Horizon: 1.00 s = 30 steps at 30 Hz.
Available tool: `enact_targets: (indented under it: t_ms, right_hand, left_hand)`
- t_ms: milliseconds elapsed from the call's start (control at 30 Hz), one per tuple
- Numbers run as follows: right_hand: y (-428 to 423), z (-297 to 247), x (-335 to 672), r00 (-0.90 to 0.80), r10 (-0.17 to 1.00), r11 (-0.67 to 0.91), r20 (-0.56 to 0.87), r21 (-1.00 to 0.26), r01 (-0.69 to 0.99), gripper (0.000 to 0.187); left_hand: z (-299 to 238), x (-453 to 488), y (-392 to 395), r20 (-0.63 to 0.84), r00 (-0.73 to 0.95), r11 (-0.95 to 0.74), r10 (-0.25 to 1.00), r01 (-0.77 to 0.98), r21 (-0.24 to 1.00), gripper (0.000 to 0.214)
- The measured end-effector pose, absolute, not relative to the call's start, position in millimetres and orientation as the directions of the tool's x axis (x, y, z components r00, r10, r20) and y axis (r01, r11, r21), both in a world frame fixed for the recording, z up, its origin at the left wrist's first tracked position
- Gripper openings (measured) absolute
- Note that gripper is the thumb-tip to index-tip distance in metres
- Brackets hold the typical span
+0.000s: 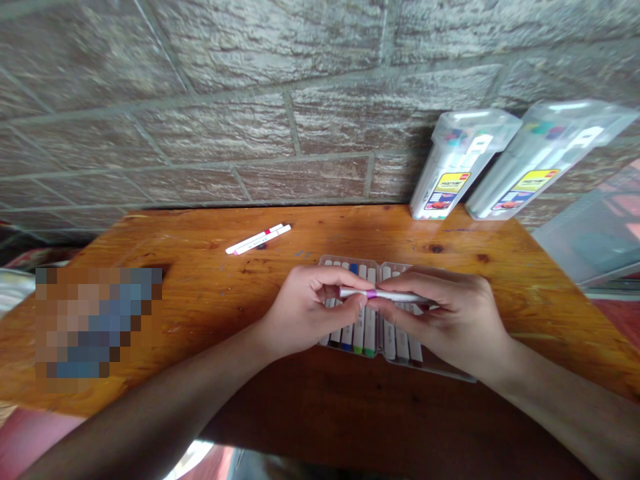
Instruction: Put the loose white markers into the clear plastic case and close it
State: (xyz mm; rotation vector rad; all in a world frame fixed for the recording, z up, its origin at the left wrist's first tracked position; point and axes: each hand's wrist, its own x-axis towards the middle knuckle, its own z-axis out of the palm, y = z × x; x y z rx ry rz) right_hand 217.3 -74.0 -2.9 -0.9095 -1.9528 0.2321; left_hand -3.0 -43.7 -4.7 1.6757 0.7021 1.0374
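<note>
Between my two hands a white marker (390,295) with a purple band lies level above an open case. My left hand (320,307) pinches its left end with thumb and fingers, near the band. Around the right part of the marker, my right hand (440,313) has its fingers closed. Below them, the clear plastic marker case (377,353) lies open on the table, with several white markers in both halves. Blue, green and black ends show in the left half. My right hand hides much of the right half.
Two white markers (257,240) lie side by side toward the back of the wooden table (200,287). Two clear marker boxes (445,180) with yellow labels stand at the back right, against the stone wall (330,127). A blurred-out patch covers something at the left.
</note>
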Motion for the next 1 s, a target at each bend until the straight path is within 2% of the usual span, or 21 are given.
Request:
enact_targets:
  t_ms: [433, 567, 767, 1000]
  right_hand:
    - [-77.5, 2.4, 217.7, -0.321, 0.731, 0.674, 0.602, -0.563, 0.479, 0.001]
    - [-77.8, 4.6, 215.6, -0.328, 0.740, 0.667, 0.587, -0.578, 0.471, 0.009]
    - [-76.1, 3.7, 214.2, -0.315, 0.731, 0.673, 0.605, -0.565, 0.477, 0.012]
    - [-75.9, 2.7, 215.3, -0.312, 0.732, 0.674, 0.606, -0.577, 0.461, 0.004]
  left_hand:
    - [-10.7, -4.9, -43.0, 0.348, 0.510, -0.399, 0.787, -0.010, 0.917, 0.011]
    - [-7.7, -3.8, -42.7, 0.349, 0.492, -0.412, 0.798, 0.022, 0.911, 0.008]
    - [-2.1, -3.1, -44.3, 0.311, 0.478, -0.380, 0.821, 0.053, 0.923, 0.010]
    - [-2.7, -4.8, -45.7, 0.273, 0.513, -0.335, 0.814, 0.032, 0.942, 0.014]
